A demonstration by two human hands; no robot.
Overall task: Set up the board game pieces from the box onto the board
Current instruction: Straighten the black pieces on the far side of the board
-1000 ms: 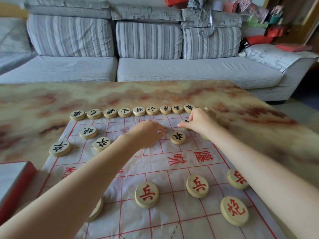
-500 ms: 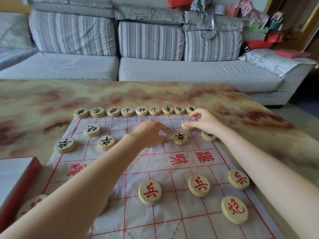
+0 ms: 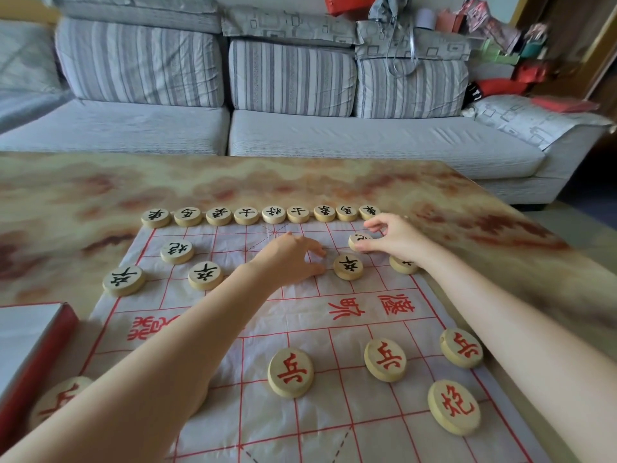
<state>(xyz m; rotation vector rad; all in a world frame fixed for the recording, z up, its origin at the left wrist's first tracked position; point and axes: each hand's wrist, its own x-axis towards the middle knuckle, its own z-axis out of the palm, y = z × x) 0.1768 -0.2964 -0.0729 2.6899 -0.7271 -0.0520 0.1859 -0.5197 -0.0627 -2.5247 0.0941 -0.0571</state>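
While the cannon (image 3: pixel 358 240) is pinched by the right hand (image 3: pixel 397 240), the soldier (image 3: pixel 400 265) beneath its wrist could be dragged askew; the grip of the left hand (image 3: pixel 290 259) is unclear.

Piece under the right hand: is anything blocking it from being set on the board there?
Nothing visible does. The right hand holds the piece down on the board. The nearest pawn and the back row sit apart from it.
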